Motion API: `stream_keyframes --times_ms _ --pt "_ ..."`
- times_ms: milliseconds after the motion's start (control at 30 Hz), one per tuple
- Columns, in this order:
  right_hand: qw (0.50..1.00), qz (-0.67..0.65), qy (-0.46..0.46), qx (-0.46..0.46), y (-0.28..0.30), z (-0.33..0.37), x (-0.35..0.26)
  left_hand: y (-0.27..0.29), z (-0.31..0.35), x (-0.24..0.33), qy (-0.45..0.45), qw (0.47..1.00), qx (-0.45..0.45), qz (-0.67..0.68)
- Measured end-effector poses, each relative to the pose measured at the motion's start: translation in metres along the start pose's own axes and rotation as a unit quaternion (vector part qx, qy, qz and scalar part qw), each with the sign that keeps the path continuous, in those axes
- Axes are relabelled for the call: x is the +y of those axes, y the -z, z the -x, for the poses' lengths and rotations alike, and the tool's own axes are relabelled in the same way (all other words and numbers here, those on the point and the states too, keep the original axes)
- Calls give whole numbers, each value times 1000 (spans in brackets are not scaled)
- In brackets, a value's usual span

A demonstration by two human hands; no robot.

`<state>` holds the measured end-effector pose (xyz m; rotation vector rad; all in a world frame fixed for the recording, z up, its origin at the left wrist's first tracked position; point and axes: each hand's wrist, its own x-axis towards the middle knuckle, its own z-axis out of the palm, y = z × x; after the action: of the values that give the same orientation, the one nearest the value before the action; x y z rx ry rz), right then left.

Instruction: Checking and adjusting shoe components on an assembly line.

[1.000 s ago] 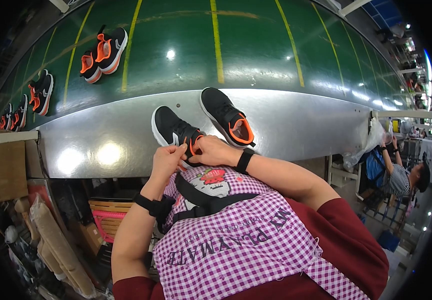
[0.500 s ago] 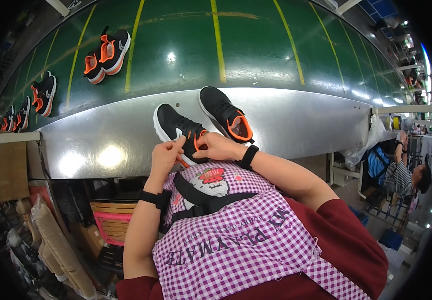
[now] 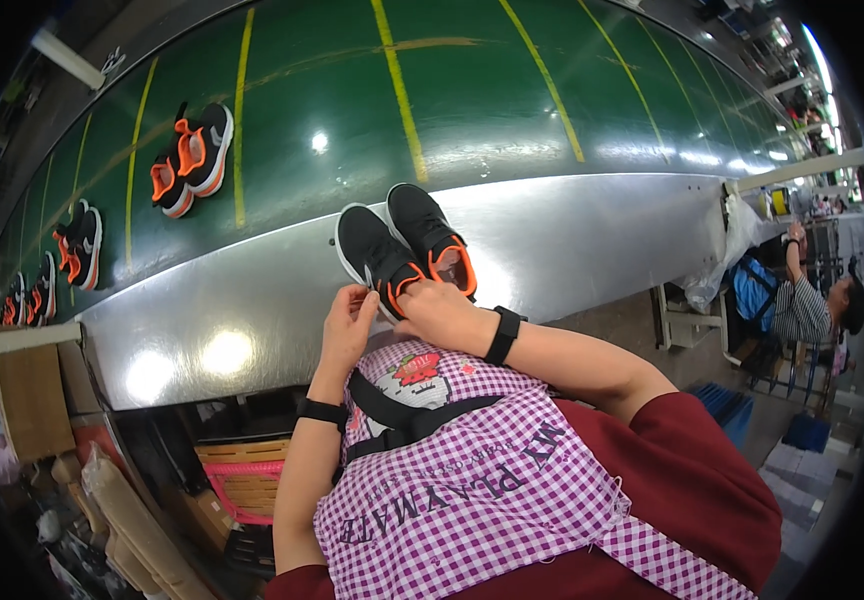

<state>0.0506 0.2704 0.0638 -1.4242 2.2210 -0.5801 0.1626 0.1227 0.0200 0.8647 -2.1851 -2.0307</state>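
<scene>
Two black sneakers with orange linings and white soles stand close side by side on the metal ledge, toes pointing away from me. My right hand [image 3: 440, 316] grips the left sneaker [image 3: 365, 243] at its heel and opening, its fingers partly hidden in the collar. Close by the same shoe's left side, near the sole, is my left hand [image 3: 350, 322]. Its thumb and fingertips are brought together in a pinch, and what lies between them is too small to tell. The right sneaker [image 3: 420, 215] is untouched, with its opening facing me.
Beyond the metal ledge [image 3: 572, 235] runs a green belt [image 3: 322, 90] with yellow cross lines. Several pairs of like sneakers [image 3: 192, 160] stand on it at left. A pink-edged wooden chair [image 3: 252, 480] is below the ledge. At far right a person [image 3: 807, 310] sits beside a blue bag [image 3: 752, 290].
The left sneaker has come over beside the right one. My left hand has slipped off its strap to the side near the sole; my right hand stays at the heel. The whole view has shifted slightly.
</scene>
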Motion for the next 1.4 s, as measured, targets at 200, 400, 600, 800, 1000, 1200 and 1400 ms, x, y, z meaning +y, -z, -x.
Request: stream_keyframes --times_ms 200,400,600,800,1000,1200,1400 --pt "987 87 15 135 38 31 -3 -7 -3 2 11 998 -3 -66" --pt "989 70 -46 125 9 26 34 -10 -22 2 82 978 -77 176" --pt "985 56 -52 153 61 1 85 49 -61 10 63 995 70 -39" --pt "942 126 -135 279 139 -72 186 186 -137 34 -198 849 231 -432" --pt "932 83 -80 343 150 -97 178 229 -187 64 -66 693 261 -669" --pt "955 -183 -151 177 63 -26 95 231 -207 84 117 729 141 -660" --pt "934 -287 -179 117 23 15 58 205 -154 78 51 850 98 -515"
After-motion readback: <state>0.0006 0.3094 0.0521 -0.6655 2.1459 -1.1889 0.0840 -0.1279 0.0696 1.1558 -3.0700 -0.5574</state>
